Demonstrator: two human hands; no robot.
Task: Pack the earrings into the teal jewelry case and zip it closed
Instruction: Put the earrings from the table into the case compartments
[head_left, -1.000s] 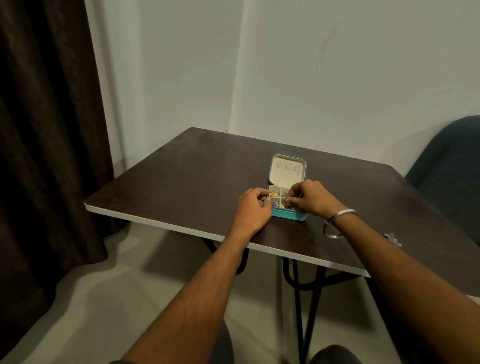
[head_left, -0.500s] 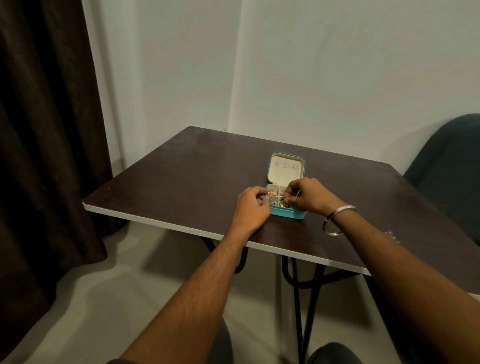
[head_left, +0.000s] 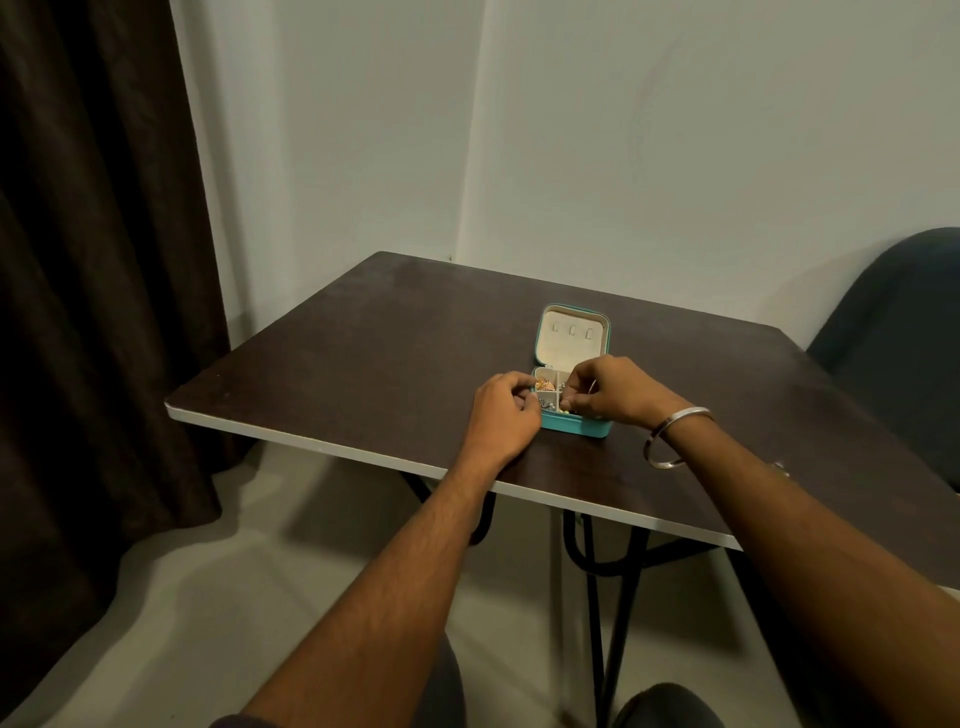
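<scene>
On table (head_left: 363, 332), unmarked teal case (head_left: 575, 423)

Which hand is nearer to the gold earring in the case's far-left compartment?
Left. The left hand has its fingertips at the case's left edge, right beside the gold earring. The right hand is over the case's right compartments.

teal case (head_left: 575, 425) with cream lining, gold and silver earrings (head_left: 545, 386), dark brown tabletop (head_left: 363, 353) with white edge, silver bangle (head_left: 675, 437), dark brown curtain (head_left: 93, 260), pale wall (head_left: 675, 156)
</scene>
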